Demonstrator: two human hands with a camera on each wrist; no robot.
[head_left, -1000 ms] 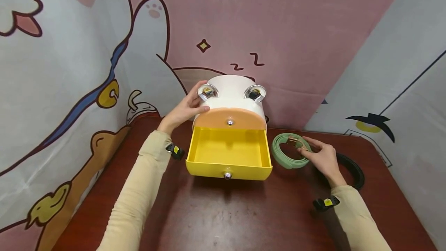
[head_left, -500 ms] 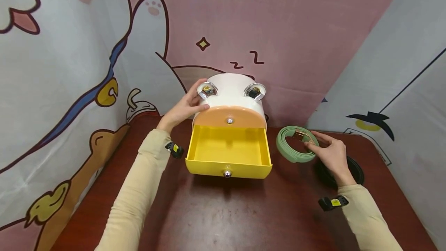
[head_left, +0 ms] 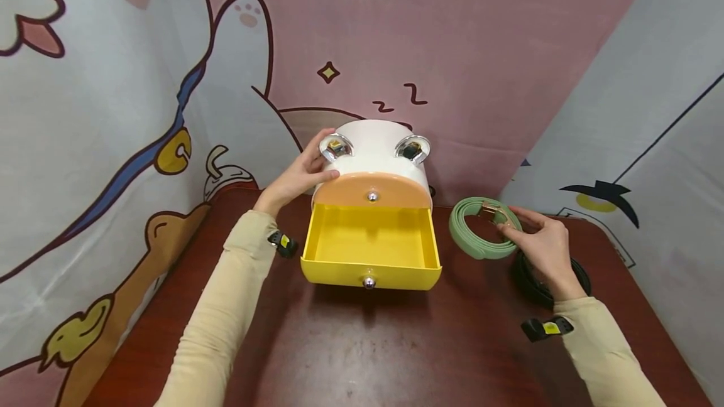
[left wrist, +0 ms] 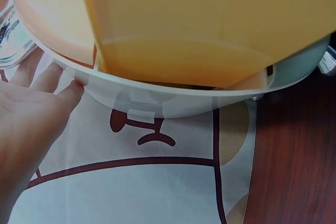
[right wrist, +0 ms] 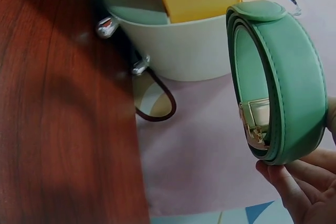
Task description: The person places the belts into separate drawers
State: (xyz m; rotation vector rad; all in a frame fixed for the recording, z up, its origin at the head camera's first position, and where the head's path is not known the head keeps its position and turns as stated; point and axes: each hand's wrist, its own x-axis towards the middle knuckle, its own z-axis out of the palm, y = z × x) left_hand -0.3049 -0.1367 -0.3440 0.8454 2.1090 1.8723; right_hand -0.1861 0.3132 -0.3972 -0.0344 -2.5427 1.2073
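Observation:
In the head view my right hand pinches a coiled green belt by its right side, holding it above the table. The right wrist view shows the belt's gold buckle inside the coil, with my fingertips at the lower edge. My left hand rests against the left side of a white drawer box with shiny eye-like knobs. Its thumb lies near the orange upper drawer, and its other fingers are partly behind a knob. The yellow lower drawer is pulled out, with nothing inside.
A coiled black belt lies on the brown table, partly hidden by my right hand. A cartoon-printed cloth hangs behind the table and along its sides.
My right hand has raised the green belt from near the drawer and moved it slightly right and away. My left hand stays on the box.

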